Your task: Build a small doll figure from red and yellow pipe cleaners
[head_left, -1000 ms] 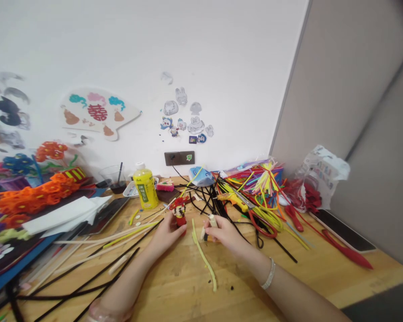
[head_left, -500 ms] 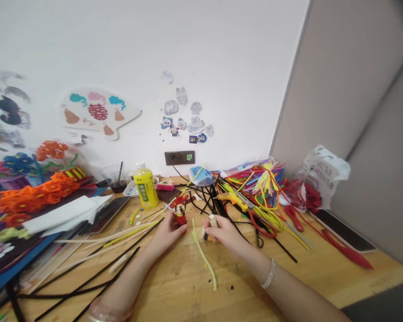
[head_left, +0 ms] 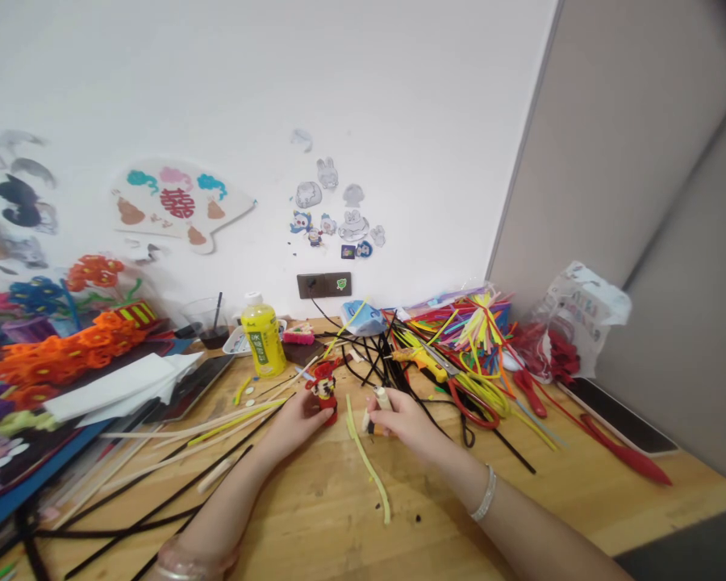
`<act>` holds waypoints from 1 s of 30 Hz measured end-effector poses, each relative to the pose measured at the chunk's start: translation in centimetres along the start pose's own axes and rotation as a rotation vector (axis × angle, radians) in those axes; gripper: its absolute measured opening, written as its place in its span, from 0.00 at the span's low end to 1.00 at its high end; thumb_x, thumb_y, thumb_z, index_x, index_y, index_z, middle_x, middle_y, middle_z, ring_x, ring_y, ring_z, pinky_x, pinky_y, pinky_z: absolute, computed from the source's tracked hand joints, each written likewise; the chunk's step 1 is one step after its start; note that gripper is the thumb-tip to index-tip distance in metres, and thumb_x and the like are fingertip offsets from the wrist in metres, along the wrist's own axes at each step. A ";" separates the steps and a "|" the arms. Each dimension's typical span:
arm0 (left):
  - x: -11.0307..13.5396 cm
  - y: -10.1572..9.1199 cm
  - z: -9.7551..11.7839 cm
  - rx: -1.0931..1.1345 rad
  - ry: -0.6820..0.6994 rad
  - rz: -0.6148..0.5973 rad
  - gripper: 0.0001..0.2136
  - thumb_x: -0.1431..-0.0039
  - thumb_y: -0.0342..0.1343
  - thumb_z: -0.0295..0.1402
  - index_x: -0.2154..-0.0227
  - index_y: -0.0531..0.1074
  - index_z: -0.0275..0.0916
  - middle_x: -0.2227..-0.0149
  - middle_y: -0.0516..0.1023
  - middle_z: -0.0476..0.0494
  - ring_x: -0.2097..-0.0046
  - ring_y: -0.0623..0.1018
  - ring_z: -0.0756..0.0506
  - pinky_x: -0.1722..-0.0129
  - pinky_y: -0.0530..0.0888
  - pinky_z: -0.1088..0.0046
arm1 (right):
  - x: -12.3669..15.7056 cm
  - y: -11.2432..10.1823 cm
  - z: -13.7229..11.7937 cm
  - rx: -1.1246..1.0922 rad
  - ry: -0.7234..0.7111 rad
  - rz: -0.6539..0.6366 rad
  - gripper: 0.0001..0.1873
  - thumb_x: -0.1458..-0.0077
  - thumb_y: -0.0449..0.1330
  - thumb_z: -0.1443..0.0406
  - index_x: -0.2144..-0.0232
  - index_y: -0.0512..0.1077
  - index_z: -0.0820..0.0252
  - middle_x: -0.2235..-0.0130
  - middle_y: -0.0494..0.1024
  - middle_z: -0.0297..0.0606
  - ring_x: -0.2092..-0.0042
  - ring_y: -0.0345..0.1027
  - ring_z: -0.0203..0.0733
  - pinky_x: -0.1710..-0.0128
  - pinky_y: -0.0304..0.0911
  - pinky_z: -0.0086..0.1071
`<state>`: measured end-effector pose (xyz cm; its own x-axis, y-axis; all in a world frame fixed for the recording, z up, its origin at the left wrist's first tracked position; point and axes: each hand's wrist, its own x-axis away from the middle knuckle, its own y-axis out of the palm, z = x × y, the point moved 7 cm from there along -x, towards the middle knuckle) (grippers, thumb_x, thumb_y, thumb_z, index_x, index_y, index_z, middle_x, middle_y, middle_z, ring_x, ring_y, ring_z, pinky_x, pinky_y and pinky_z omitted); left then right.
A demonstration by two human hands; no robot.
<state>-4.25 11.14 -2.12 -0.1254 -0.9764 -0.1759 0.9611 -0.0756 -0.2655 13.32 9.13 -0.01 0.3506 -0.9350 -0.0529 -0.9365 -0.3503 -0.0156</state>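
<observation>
My left hand is closed round the base of a small red pipe-cleaner figurine that stands on the wooden table. My right hand is closed on a short cream and orange stick-like piece, held upright just right of the figurine. A pale yellow pipe cleaner lies on the table between my two hands and trails toward me.
A yellow drink bottle stands behind the figurine. A yellow glue gun, red-handled scissors and a heap of coloured pipe cleaners lie to the right. Black pipe cleaners and orange pipe-cleaner flowers fill the left.
My left hand has tilted the red figurine slightly to the left. My right hand has stayed in place.
</observation>
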 end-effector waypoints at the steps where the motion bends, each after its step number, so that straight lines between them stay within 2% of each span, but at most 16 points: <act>1: 0.0 0.0 0.0 0.000 -0.003 -0.002 0.18 0.60 0.61 0.40 0.66 0.70 0.35 0.63 0.78 0.38 0.61 0.77 0.41 0.57 0.71 0.61 | 0.0 0.0 0.0 -0.004 0.003 0.000 0.05 0.62 0.56 0.66 0.77 0.64 0.61 0.78 0.63 0.28 0.78 0.54 0.29 0.78 0.49 0.25; 9: 0.2 0.2 0.2 -0.023 0.002 -0.027 0.18 0.60 0.61 0.41 0.67 0.70 0.36 0.64 0.78 0.40 0.61 0.76 0.41 0.57 0.71 0.62 | 0.0 0.1 0.0 0.013 0.012 -0.011 0.05 0.62 0.55 0.67 0.77 0.64 0.61 0.78 0.63 0.28 0.78 0.54 0.29 0.78 0.49 0.25; 17: 0.4 -0.7 0.1 -0.058 0.021 -0.021 0.15 0.58 0.61 0.38 0.67 0.70 0.37 0.64 0.78 0.42 0.61 0.76 0.41 0.57 0.71 0.63 | -0.2 -0.1 0.3 0.003 0.014 0.006 0.05 0.62 0.56 0.66 0.77 0.64 0.61 0.77 0.64 0.29 0.77 0.54 0.29 0.78 0.50 0.25; 21: 0.3 -0.2 0.2 -0.051 0.038 -0.032 0.16 0.57 0.60 0.37 0.64 0.69 0.38 0.64 0.77 0.43 0.61 0.76 0.42 0.57 0.71 0.63 | -0.1 -0.2 0.2 -0.004 -0.004 0.004 0.04 0.61 0.56 0.67 0.77 0.64 0.61 0.77 0.64 0.28 0.76 0.54 0.30 0.78 0.50 0.24; 25: 0.2 0.4 0.4 -0.028 0.035 -0.032 0.18 0.57 0.61 0.36 0.61 0.68 0.38 0.63 0.77 0.42 0.61 0.76 0.42 0.58 0.71 0.62 | -0.1 0.0 0.2 0.029 -0.003 -0.022 0.03 0.60 0.55 0.67 0.77 0.64 0.61 0.78 0.64 0.28 0.78 0.54 0.29 0.78 0.50 0.25; 30: 0.3 -0.1 0.1 0.004 -0.016 -0.004 0.17 0.59 0.61 0.39 0.66 0.70 0.34 0.62 0.78 0.37 0.60 0.77 0.39 0.56 0.70 0.59 | -0.3 -0.2 0.5 0.024 0.019 0.003 0.05 0.62 0.56 0.66 0.76 0.64 0.61 0.76 0.64 0.29 0.77 0.55 0.30 0.77 0.51 0.25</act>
<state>-4.31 10.83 -2.04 -0.1257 -0.9792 -0.1593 0.9616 -0.0808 -0.2623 13.40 9.47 -0.55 0.3476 -0.9370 -0.0340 -0.9373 -0.3462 -0.0395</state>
